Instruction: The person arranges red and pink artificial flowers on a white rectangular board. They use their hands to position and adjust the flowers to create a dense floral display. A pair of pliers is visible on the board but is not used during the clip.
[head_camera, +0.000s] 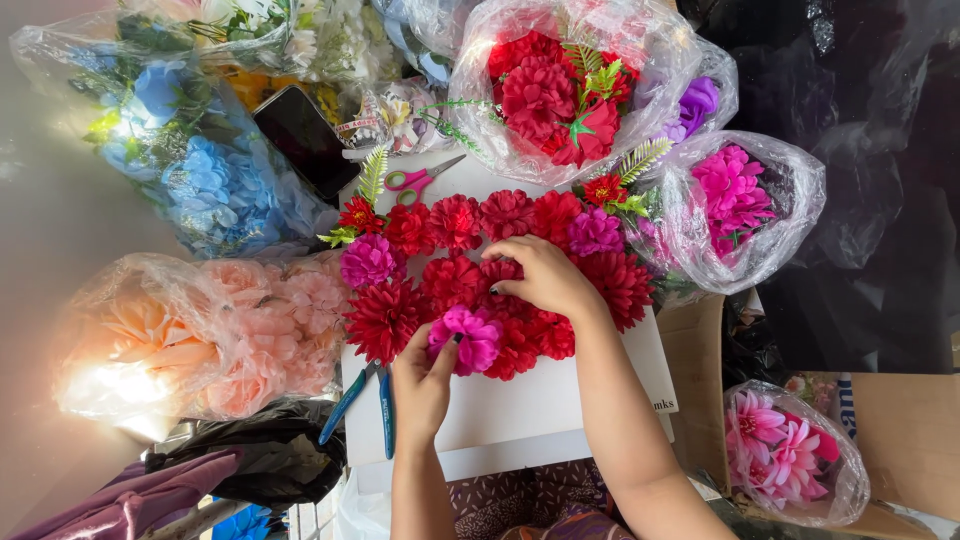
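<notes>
the left hand (420, 385) has its grip closed on a magenta flower (467, 337), thumb and fingers pinching the bloom at its lower edge. the flower sits at the bottom middle of the flower arrangement (480, 270), touching the red blooms around it. the right hand (545, 275) lies flat on the red blooms in the middle of the arrangement, fingers bent and pressing down; it encloses nothing.

the arrangement rests on a white board (520, 410). blue-handled pliers (365, 400) lie at the board's left edge, just beside the left wrist. pink-handled scissors (420, 178) lie at the top of the board. a dark phone (305, 140) lies further up and left, among bags of flowers.

likely faults:
- the magenta flower may seat crooked if the pinch shifts sideways.
- pressure from the right hand may flatten or loosen the neighbouring blooms.
- the left forearm may knock the pliers off the edge.

not determinable:
- how the blooms are fixed to the board; stems and base are covered.
- the desk surface, hidden under bags of flowers.
- the fingertips of the right hand, partly sunk among the petals.
</notes>
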